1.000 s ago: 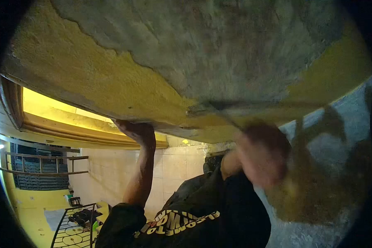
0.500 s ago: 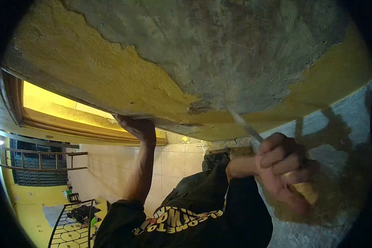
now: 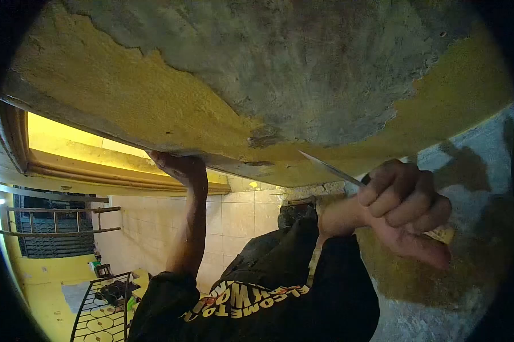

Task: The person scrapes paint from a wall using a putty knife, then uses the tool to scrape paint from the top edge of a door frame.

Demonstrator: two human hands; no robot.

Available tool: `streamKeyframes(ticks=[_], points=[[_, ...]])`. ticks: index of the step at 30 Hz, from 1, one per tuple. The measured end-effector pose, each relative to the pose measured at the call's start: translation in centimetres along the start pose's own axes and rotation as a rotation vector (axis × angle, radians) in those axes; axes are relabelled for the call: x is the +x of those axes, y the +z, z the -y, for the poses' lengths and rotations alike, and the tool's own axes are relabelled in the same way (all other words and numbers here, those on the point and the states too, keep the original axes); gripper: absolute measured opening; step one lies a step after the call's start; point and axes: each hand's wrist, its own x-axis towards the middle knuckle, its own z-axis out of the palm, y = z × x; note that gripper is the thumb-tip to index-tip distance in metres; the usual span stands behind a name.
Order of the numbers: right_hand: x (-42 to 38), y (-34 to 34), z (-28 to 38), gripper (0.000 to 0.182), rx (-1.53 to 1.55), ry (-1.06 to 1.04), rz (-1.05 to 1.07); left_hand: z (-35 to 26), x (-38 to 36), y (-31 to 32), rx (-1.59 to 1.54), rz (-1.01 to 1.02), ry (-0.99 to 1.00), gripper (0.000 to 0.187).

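Observation:
My right hand is closed round the yellowish handle of a knife-like tool. Its thin metal blade points up and left, the tip close to the lower border of the bare grey patch on the wall. Yellow paint with a ragged, chipped edge surrounds that patch. On the left, my left hand grips the wall edge beside the opening, with its fingers partly hidden behind the edge. A small damaged spot in the surface lies between the two hands.
A wooden-framed opening runs along the left. Below are a tiled floor, a ladder-like wooden piece and a black metal railing. A stained grey-white wall rises close on the right.
My right hand has shifted slightly right and turned, with the blade tip moving a little left. The view has shifted slightly; my left hand stays on the wall edge.

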Motion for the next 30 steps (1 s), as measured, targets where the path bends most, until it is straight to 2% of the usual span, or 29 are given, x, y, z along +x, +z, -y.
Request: streamKeyframes(ticks=[1,3,5,6,8,9,12,14,15,16,17,18,19,20,21,22,23,25,26,27,28,29,30], points=[[0.2,0.2,-0.1,0.053,0.027,-0.029,0.039,0.3,0.0,0.1,-0.001,0.001,0.000,0.056],[0.6,-0.1,-0.1,0.053,0.056,-0.063,0.080,1.1,0.0,0.6,-0.243,-0.080,-0.058,0.056],[0.9,-1.0,0.1,0.044,0.333,-0.249,0.363,1.1,-0.4,0.8,-0.128,-0.094,-0.047,0.060],[0.3,-1.0,-1.3,0.044,0.337,-0.254,0.358,1.0,-0.5,0.8,-0.014,-0.106,-0.038,0.064],[-2.8,-0.6,-5.3,0.037,0.207,-0.113,-0.041,0.0,-0.1,0.0,-0.017,-0.043,-0.025,0.067],[-4.3,-1.0,-5.8,0.037,0.207,-0.114,-0.053,-0.5,0.0,-0.1,-0.040,0.010,-0.022,0.069],[-7.9,-3.6,-6.8,0.029,0.531,-0.279,0.442,0.3,-0.3,0.5,-0.141,-0.064,-0.102,0.067],[-8.5,-4.6,-6.8,0.027,0.726,-0.385,0.796,0.6,-0.4,0.3,-0.120,-0.050,-0.075,0.065],[-6.7,-4.1,-5.8,0.027,0.713,-0.397,0.807,0.6,-0.2,0.5,-0.098,-0.044,-0.052,0.063],[-4.7,-3.5,-3.6,0.021,0.536,-0.275,0.648,0.7,-0.2,0.9,0.130,-0.083,0.063,0.062],[-2.6,-2.7,-0.9,0.016,0.369,-0.154,0.485,0.4,-0.4,1.2,0.126,-0.091,0.067,0.062],[-1.9,-2.1,0.2,0.012,0.208,-0.022,0.303,0.6,-0.5,0.9,-0.043,-0.084,-0.012,0.058],[-2.4,-1.7,-0.9,0.012,0.209,-0.019,0.292,0.6,-0.5,0.6,-0.217,-0.074,-0.090,0.055],[-2.9,-1.2,-2.9,0.015,0.044,0.004,0.150,0.4,-0.5,0.5,-0.221,-0.073,-0.088,0.055],[-3.1,-1.0,-4.0,0.023,-0.124,0.024,0.008,0.0,-0.3,0.3,-0.126,-0.058,0.004,0.052],[-3.2,-0.7,-2.3,0.032,-0.232,0.200,-0.039,-0.5,-0.1,0.5,-0.039,-0.048,0.095,0.048],[-2.8,-1.0,-2.0,0.032,-0.241,0.204,-0.035,-0.6,-0.2,0.7,0.057,-0.032,0.176,0.045],[-2.9,-0.9,-0.5,0.020,0.119,-0.088,-0.237,1.4,-0.8,0.3,0.068,-0.064,0.089,0.048],[-3.3,-1.3,0.7,0.033,0.191,-0.027,-0.357,1.9,-0.9,0.3,0.122,-0.043,0.079,0.050],[-2.7,-1.0,0.8,0.033,0.163,-0.021,-0.341,1.8,-0.8,0.4,0.167,-0.027,0.071,0.052],[-1.8,-0.1,0.0,0.041,0.148,-0.049,-0.538,2.5,-0.5,0.1,0.083,0.001,0.172,0.049],[-1.2,0.5,-0.2,0.050,0.134,-0.084,-0.733,2.9,-0.3,0.1,0.059,0.009,0.155,0.049],[-1.3,0.5,0.2,0.055,0.253,-0.028,-0.634,3.1,0.0,0.3,0.026,-0.023,0.163,0.046]])
